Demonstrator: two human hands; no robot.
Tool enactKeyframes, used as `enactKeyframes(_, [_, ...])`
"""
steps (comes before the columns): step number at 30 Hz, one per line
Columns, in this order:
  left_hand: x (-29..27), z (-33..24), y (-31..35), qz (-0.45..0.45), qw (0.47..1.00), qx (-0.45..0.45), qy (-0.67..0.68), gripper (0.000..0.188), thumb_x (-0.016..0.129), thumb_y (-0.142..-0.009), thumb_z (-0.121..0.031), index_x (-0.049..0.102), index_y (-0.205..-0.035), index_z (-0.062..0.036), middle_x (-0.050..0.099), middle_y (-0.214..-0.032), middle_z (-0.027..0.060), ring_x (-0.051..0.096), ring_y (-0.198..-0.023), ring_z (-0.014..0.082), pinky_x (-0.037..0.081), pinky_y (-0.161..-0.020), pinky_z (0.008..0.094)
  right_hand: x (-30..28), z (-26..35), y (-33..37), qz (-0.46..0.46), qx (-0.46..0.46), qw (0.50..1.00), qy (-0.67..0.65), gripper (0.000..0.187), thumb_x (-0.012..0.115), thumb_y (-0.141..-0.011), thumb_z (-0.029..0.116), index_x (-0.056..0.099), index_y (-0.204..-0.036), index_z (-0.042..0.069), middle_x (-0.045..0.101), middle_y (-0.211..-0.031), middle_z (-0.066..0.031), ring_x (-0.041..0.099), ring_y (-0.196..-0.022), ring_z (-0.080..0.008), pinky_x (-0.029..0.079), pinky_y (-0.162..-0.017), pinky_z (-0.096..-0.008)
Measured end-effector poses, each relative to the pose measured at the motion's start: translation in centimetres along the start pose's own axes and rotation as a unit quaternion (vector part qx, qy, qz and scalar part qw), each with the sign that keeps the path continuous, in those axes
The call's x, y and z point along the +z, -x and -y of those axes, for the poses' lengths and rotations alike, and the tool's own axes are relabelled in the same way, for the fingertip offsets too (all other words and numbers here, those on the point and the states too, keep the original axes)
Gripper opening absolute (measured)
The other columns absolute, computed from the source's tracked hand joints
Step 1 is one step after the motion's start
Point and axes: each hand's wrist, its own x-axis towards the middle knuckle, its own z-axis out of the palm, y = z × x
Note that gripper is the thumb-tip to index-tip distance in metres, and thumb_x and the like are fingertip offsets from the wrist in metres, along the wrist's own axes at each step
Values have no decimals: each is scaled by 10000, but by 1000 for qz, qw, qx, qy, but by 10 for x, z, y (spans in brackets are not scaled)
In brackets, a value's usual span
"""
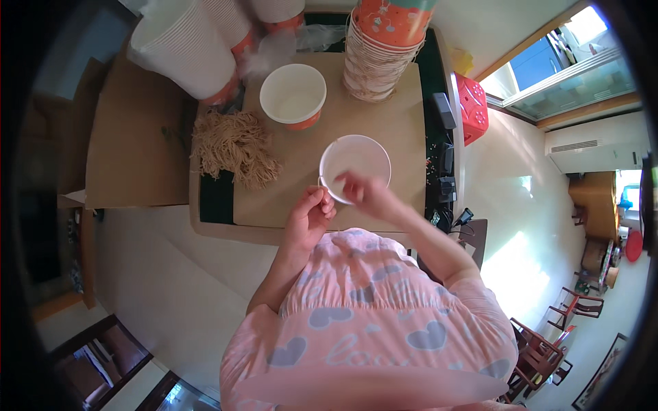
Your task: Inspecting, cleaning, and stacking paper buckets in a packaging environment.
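Note:
A white paper bucket (354,152) stands at the near part of the table, its open mouth facing up. My left hand (313,216) is closed in a pinch at the left side of its rim, where a small pale loop shows. Over the bucket's near side is my right hand (367,196), its fingers curled and slightly blurred; whatever they hold, if anything, is too small to make out. Farther left lies a heap of tan cord strands (236,149). Beyond it stands another white bucket (293,92) with an orange outside.
A tall stack of orange buckets (384,48) with cords hanging round it stands far right. More nested white buckets (181,51) lean at the far left, beside plastic wrap (274,51). A cardboard box (137,137) adjoins the table's left side. Dark adapters (447,157) line the right edge.

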Motion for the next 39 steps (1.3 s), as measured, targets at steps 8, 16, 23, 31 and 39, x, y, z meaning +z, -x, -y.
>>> enactKeyframes(8, [-10, 13, -9, -8, 994, -49, -93, 51, 575, -885, -76, 600, -885, -31, 610, -814, 64, 573, -736, 149, 467, -724, 266, 51, -55, 73, 0, 220, 902, -372, 171, 525, -924, 92, 634, -1013, -5, 661, -897, -83, 630, -804, -129, 523, -717, -261])
enactKeyframes(16, [-22, 46, -2, -32, 971, -147, -188, 68, 574, -875, -23, 617, -926, -38, 642, -872, 65, 613, -839, 143, 490, -801, 264, 21, -74, 82, -239, 207, 721, -617, 276, 486, -940, 94, 521, -1184, -30, 645, -1014, -139, 627, -982, -217, 502, -872, -318])
enactKeyframes(23, [-5, 49, -4, 34, 933, -54, -353, 85, 621, -820, 35, 673, -868, -12, 649, -912, 73, 601, -878, 136, 476, -838, 260, 19, -25, 88, 12, 166, 906, -390, 403, 563, -901, 29, 409, -1273, 41, 636, -885, -76, 621, -790, -121, 515, -702, -266])
enactKeyframes(31, [12, 54, -4, 72, 909, -43, -409, 88, 600, -846, 27, 663, -909, 20, 656, -916, 82, 617, -860, 131, 502, -780, 249, 32, -46, 84, 10, 183, 894, -409, 272, 549, -903, 36, 540, -1167, -30, 638, -987, -108, 623, -905, -161, 520, -799, -275])
enactKeyframes(39, [2, 61, -7, 65, 905, -59, -417, 75, 594, -848, 35, 634, -910, 47, 648, -916, 75, 618, -879, 118, 509, -798, 238, 2, -49, 74, -251, 144, 736, -612, 239, 463, -953, 72, 535, -1147, -48, 628, -1037, -149, 635, -943, -220, 525, -844, -322])
